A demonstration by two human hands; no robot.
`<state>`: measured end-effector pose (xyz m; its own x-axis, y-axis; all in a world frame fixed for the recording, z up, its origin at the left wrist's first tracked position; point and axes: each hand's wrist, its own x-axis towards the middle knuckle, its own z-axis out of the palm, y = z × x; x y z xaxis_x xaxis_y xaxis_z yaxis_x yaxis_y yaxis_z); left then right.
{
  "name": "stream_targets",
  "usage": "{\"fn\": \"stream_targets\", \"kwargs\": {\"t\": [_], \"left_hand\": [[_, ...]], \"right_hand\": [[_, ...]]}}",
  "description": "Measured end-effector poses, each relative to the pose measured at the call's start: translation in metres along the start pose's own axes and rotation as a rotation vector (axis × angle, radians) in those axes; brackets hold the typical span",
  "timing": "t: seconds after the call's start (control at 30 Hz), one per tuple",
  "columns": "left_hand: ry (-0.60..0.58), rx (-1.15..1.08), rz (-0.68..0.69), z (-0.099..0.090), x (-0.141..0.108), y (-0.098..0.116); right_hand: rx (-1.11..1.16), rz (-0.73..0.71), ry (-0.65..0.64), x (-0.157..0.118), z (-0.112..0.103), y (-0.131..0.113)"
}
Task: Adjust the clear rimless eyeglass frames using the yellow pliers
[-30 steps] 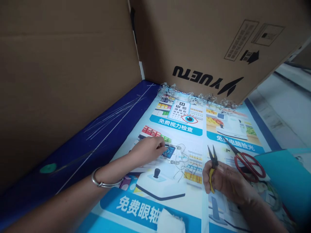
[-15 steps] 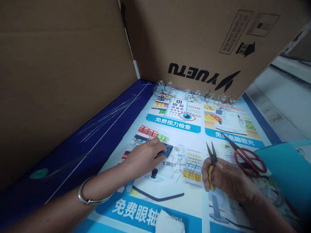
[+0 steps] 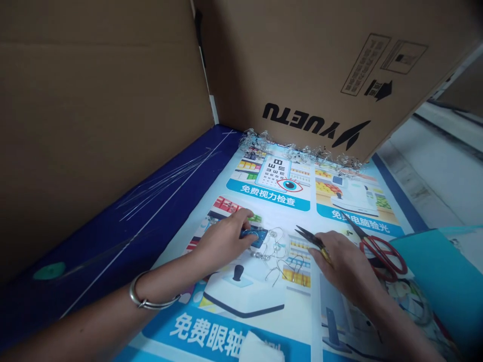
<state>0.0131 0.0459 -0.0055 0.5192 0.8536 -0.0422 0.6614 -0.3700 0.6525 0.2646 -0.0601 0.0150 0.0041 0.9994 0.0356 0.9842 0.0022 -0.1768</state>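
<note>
My left hand [image 3: 222, 241] grips a small blue block [image 3: 258, 238] with its fingers and thumb, on a printed eye-clinic poster [image 3: 275, 188]. Beside the block lie bent wires with clear nose pads [image 3: 277, 246]. My right hand [image 3: 341, 264] holds yellow-handled needle-nose pliers [image 3: 315, 240], with the jaws pointing left toward those wires and a small gap between them. The jaws look shut, and nothing shows in them. Red-handled scissors [image 3: 381, 256] lie just right of my right hand.
Tall cardboard panels [image 3: 94, 100] stand at the left and back. Loose thin wires [image 3: 166, 188] lie on a dark blue mat [image 3: 113, 241]. Clear pads [image 3: 302, 152] line the poster's far edge. A teal folder [image 3: 437, 281] lies right, a white tissue [image 3: 260, 349] at the front.
My right hand has moved left and turned the pliers from upright to pointing left toward the wires. My left hand stays on the blue block.
</note>
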Motion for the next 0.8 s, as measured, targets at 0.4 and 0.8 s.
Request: {"fn": "stream_targets", "kwargs": {"t": [0.4, 0.8], "left_hand": [[-0.148, -0.404, 0.123, 0.001, 0.002, 0.002], [-0.235, -0.738, 0.065, 0.005, -0.002, 0.002]], "right_hand": [[0.589, 0.048, -0.16, 0.035, 0.002, -0.037], [0.773, 0.08, -0.254, 0.024, 0.005, -0.052]]}}
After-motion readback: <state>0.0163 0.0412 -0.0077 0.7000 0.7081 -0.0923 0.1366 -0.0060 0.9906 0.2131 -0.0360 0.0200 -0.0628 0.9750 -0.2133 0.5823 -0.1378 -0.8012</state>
